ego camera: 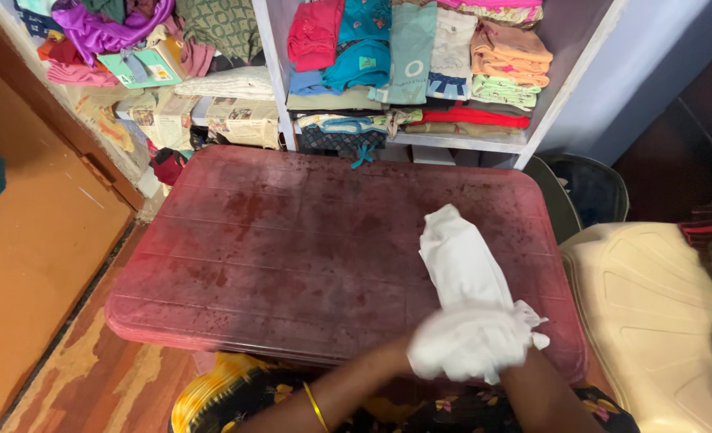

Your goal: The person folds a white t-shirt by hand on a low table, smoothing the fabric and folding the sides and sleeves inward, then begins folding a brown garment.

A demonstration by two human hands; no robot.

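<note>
White cloth (462,265) lies on the near right part of a red plastic lid (292,248) that serves as the counter, stretching from a folded far end toward the person, where it bunches into a blurred wad (472,341). Both hands are buried in that wad: the left hand (428,349) comes in from the near middle, its forearm wearing a thin gold bangle (316,407), and the right hand (512,349) comes in from the near right. The fingers are covered by the fabric and smeared by motion, so I cannot tell how tightly either hand is closed, only that both are wrapped up in the cloth.

The lid is stained and marked with a faint grid of ridges. Beyond its far edge stands a white shelf (484,143) stacked with folded clothes (420,56) in pink, teal, orange and green. More clothes are heaped on the far left. A cream plastic chair (645,313) stands at the right, just beside the lid.
</note>
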